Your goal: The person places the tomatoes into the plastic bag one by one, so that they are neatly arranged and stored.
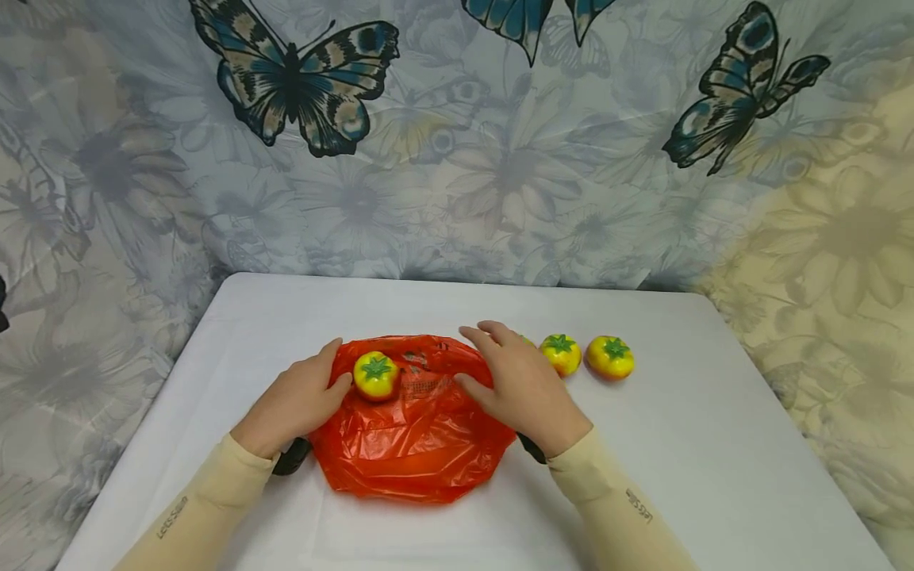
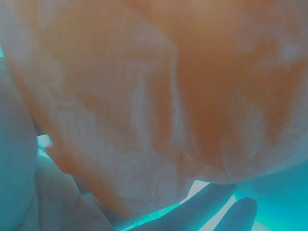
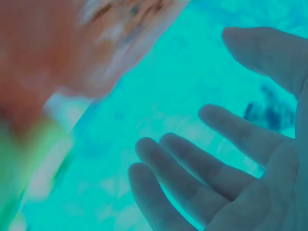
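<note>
A crumpled red plastic bag [image 1: 428, 444] lies on the white table between both hands. One yellow-and-red, tomato-like fruit [image 1: 376, 376] with a green leafy top shows uncovered at the bag's upper left. My left hand [image 1: 300, 396] is at the bag's left edge, its thumb beside that fruit and its fingers extended. In the left wrist view the bag [image 2: 144, 96] covers part of the hand, so the contact is partly hidden. My right hand [image 1: 524, 388] is over the bag's right edge. The right wrist view shows its fingers [image 3: 192, 178] spread, with nothing between them.
Right of the right hand, two similar fruits [image 1: 560, 354] [image 1: 610, 358] sit on the table [image 1: 685, 444]. A sliver of another peeks out behind that hand. The table's back edge meets a butterfly-and-flower patterned backdrop [image 1: 443, 198].
</note>
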The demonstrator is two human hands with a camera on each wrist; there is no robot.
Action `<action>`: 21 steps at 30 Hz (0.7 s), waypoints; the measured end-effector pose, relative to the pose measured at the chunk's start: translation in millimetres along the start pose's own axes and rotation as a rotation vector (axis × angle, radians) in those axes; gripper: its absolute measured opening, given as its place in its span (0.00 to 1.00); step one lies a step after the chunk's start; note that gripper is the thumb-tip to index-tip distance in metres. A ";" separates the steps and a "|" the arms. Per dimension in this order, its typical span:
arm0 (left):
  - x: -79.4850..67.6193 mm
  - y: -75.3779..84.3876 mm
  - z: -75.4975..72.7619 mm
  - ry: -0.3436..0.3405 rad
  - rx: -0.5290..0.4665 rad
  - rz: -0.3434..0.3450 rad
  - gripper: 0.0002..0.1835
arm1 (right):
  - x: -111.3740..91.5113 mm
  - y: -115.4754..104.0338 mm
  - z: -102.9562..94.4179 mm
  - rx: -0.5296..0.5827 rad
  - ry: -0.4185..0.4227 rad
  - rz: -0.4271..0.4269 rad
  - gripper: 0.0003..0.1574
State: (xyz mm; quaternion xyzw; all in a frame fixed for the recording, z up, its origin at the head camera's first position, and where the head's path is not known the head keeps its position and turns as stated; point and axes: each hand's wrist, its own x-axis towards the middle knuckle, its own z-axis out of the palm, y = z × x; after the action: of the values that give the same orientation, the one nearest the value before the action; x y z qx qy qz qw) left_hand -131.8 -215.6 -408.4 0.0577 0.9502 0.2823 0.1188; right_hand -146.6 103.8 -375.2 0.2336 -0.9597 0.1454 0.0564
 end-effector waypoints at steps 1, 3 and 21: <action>-1.0 -0.2 -0.5 -0.004 0.003 -0.001 0.41 | -4.8 10.0 -4.2 -0.010 0.015 0.015 0.41; -1.4 -0.7 -0.1 -0.009 0.003 -0.007 0.42 | -13.8 31.1 -11.3 -0.021 0.036 0.053 0.41; -3.4 5.0 3.1 -0.013 0.020 -0.010 0.42 | -57.3 156.9 -31.2 0.013 0.111 0.329 0.39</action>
State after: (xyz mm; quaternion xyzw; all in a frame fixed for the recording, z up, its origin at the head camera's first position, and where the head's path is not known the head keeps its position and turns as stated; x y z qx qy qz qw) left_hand -127.4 -210.4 -407.5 0.0560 0.9524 0.2718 0.1259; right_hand -167.6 271.2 -395.3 0.0651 -0.9795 0.1716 0.0834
